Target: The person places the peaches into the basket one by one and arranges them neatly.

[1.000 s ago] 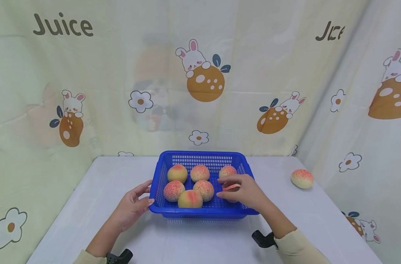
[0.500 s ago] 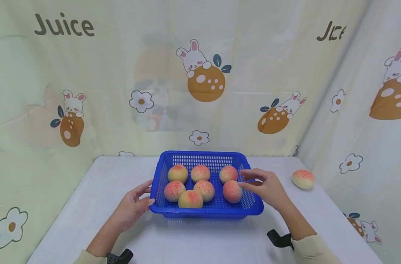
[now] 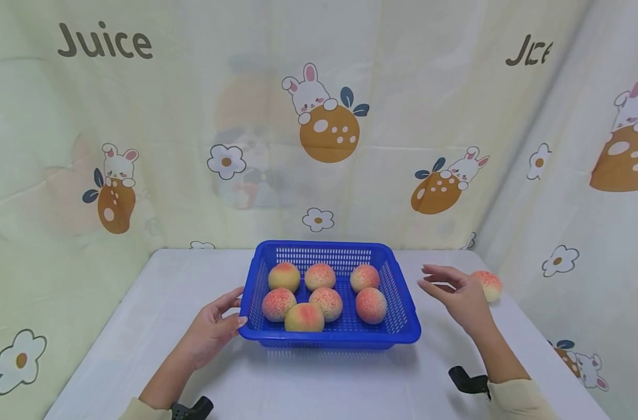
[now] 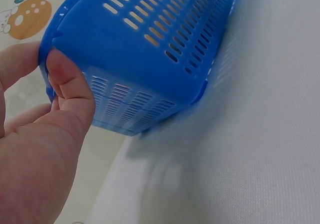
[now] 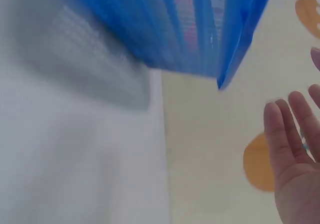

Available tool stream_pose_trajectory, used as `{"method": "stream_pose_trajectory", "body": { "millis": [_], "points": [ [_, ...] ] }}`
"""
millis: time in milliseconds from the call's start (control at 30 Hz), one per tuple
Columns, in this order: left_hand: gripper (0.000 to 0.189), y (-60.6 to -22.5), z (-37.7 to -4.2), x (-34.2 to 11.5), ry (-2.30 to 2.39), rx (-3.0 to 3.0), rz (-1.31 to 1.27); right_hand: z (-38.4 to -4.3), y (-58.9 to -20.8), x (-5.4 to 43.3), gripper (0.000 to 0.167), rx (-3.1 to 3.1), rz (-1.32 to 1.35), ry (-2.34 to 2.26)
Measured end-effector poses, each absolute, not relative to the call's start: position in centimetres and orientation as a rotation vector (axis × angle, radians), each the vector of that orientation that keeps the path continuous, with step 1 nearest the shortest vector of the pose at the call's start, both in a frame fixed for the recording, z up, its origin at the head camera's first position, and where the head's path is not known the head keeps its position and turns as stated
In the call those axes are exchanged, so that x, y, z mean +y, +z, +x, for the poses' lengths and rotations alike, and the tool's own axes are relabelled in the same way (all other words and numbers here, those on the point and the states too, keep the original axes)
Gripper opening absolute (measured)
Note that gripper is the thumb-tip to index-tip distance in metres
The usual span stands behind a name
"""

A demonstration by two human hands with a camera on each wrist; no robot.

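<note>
A blue perforated plastic basket [image 3: 329, 337] stands on the white table with several peaches inside, among them a redder peach [image 3: 371, 305] at the front right. My left hand [image 3: 212, 326] grips the basket's left rim; in the left wrist view the thumb [image 4: 67, 74] presses against the outer wall and the other fingers are partly hidden by the rim. My right hand [image 3: 457, 297] is in the air right of the basket, its fingers loosely bent and holding nothing. Behind it, partly covered, lies a lone peach [image 3: 489, 286] on the table.
The white table [image 3: 319, 385] ends at a patterned curtain [image 3: 255, 116] behind it, and another curtain stretch [image 3: 576, 221] hangs along the right side. Black wrist camera mounts [image 3: 468, 380] are strapped to both forearms.
My right hand has left the redder peach in the basket and moved right, over the rim, towards the lone peach. The left hand keeps its grip on the rim.
</note>
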State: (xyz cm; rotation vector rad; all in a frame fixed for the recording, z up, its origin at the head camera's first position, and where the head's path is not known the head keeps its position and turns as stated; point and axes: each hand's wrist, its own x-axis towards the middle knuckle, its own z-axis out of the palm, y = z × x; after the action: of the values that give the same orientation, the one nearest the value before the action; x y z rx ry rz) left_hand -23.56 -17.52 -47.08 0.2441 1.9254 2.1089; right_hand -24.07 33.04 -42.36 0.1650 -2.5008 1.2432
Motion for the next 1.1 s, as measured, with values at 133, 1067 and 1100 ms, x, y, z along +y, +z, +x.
{"method": "stream_pose_trajectory", "body": {
  "millis": [133,1067,1100],
  "points": [
    [0.072,-47.1,-23.6,-17.5,2.109,1.932,0.240,-24.6,-43.0,34.6,0.045,-2.449,0.122,1.226],
    [0.073,-47.0,-23.7,-17.6,2.105,1.936,0.234,-26.8,-45.4,43.5,0.050,-2.207,-0.399,1.381],
    [0.073,-47.0,-23.7,-17.6,2.104,1.939,0.233,-26.9,-45.4,43.7,0.050,-2.201,-0.428,1.380]
  ]
}}
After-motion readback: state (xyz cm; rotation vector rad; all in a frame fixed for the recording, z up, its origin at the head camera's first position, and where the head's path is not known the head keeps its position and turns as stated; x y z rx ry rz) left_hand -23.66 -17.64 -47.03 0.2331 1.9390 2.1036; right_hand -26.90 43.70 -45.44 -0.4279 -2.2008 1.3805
